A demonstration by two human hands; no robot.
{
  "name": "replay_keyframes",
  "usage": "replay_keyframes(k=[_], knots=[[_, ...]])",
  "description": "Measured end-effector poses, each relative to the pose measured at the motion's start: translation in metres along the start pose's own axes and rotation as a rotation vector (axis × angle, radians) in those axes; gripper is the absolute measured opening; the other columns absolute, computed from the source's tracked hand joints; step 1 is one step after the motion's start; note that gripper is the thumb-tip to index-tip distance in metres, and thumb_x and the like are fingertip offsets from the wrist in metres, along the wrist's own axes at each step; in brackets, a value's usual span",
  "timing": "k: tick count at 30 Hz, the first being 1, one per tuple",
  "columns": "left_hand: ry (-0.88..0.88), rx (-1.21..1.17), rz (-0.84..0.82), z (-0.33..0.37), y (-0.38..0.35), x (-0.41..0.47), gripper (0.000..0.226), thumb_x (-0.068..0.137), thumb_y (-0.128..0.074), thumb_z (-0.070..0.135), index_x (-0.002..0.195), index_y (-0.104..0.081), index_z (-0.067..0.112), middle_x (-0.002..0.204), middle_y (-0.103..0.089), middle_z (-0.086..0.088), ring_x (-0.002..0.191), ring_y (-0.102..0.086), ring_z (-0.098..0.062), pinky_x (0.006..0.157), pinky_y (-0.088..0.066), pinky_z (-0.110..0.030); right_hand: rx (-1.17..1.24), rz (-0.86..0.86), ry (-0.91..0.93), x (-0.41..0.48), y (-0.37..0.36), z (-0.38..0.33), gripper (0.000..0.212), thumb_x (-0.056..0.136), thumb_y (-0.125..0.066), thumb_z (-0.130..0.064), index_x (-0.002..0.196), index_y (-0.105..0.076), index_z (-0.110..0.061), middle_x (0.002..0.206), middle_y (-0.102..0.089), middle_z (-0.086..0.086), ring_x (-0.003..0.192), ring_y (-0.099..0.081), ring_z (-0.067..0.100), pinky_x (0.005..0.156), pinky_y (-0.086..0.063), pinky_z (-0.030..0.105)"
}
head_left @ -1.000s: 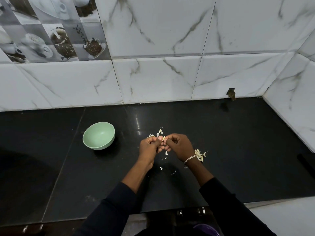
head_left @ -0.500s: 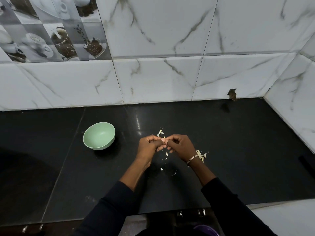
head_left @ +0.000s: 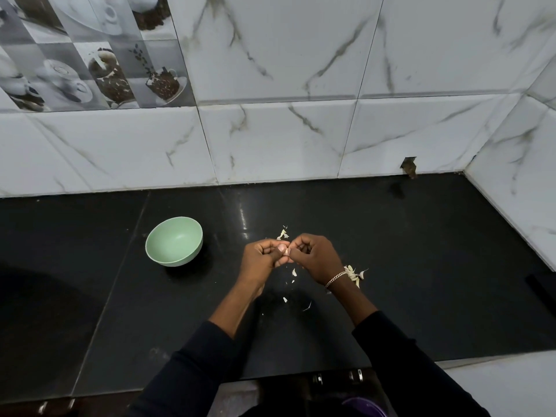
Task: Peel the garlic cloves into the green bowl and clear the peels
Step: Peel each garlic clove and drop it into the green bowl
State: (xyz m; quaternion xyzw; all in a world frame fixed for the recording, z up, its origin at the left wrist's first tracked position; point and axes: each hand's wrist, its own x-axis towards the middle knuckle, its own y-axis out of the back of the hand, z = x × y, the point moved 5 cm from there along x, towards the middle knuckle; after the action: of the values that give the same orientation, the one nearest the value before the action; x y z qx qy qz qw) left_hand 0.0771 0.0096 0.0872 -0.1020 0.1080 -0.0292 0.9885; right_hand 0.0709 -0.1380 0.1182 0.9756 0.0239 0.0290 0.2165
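Over the middle of the black counter, my left hand (head_left: 261,256) and my right hand (head_left: 315,257) meet fingertip to fingertip around a small pale garlic clove (head_left: 287,251), mostly hidden by the fingers. Both hands have curled fingers and pinch the clove. The green bowl (head_left: 174,240) stands upright to the left of my left hand, and its inside looks bare. Garlic peels (head_left: 282,234) lie just beyond my hands. A heap of garlic pieces (head_left: 354,271) sits by my right wrist. Small peel flakes (head_left: 294,272) are scattered under my hands.
The black counter (head_left: 421,266) runs to a marble-tiled wall at the back and on the right. A dark object (head_left: 540,288) pokes in at the right edge. A small hole in the wall tile (head_left: 409,167) sits at counter level.
My hands have stayed in place, working at the clove with small finger movements. A peel flake lies under my hands. The bowl has not moved.
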Motion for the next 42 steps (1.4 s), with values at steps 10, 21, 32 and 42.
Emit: replay_keyframes(k=[10, 21, 32, 42], knots=[[-0.028, 0.047, 0.070, 0.000, 0.001, -0.001, 0.009, 0.094, -0.064, -0.004, 0.090, -0.071, -0.002, 0.076, -0.071, -0.013, 0.065, -0.069, -0.010, 0.064, -0.057, -0.017, -0.008, 0.017, -0.014, -0.003, -0.003, 0.000, 0.011, 0.081, -0.073, -0.006, 0.072, -0.068, -0.012, 0.054, -0.061, -0.012, 0.048, -0.051, -0.001, 0.053, -0.039, 0.012], [0.026, 0.005, 0.086, 0.001, -0.001, -0.002, 0.008, 0.088, -0.066, -0.008, 0.093, -0.072, -0.010, 0.083, -0.072, -0.018, 0.074, -0.070, -0.017, 0.067, -0.057, -0.020, -0.063, 0.066, -0.040, -0.006, -0.002, 0.007, 0.007, 0.081, -0.072, -0.007, 0.075, -0.068, -0.008, 0.063, -0.062, -0.003, 0.052, -0.050, 0.001, 0.055, -0.041, 0.013], [0.064, 0.043, 0.185, -0.005, 0.004, -0.001, 0.007, 0.084, -0.067, -0.006, 0.085, -0.072, -0.011, 0.070, -0.066, -0.019, 0.064, -0.063, -0.017, 0.069, -0.054, -0.027, -0.066, 0.033, -0.019, -0.008, -0.004, 0.003, 0.015, 0.081, -0.072, -0.008, 0.071, -0.065, -0.017, 0.055, -0.057, -0.010, 0.049, -0.051, 0.001, 0.054, -0.040, 0.012], [0.045, 0.007, 0.162, -0.002, 0.004, -0.004, 0.002, 0.085, -0.070, -0.007, 0.087, -0.071, -0.007, 0.067, -0.070, -0.013, 0.069, -0.072, -0.025, 0.079, -0.060, -0.033, -0.218, 0.038, -0.121, -0.003, 0.000, 0.032, 0.033, 0.095, -0.062, -0.027, 0.069, -0.065, -0.008, 0.058, -0.064, 0.001, 0.049, -0.056, 0.009, 0.061, -0.051, 0.030]])
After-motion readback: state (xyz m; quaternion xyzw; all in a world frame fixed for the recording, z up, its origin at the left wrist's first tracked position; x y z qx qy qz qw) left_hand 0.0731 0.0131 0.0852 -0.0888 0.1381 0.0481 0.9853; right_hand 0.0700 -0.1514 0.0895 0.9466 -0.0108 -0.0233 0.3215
